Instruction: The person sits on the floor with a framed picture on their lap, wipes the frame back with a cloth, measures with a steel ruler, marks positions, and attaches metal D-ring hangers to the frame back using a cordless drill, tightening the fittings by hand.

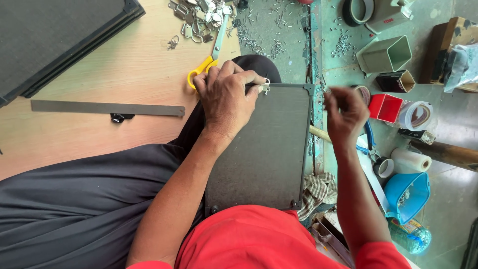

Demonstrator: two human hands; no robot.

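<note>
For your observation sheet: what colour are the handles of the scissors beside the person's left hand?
Yellow: the scissors' handles show in the head view, above the left hand.

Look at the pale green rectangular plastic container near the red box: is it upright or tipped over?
Tipped over. The pale green rectangular plastic container lies on its side, its open mouth turned sideways so the bare inside shows, beside the small red box.
</note>
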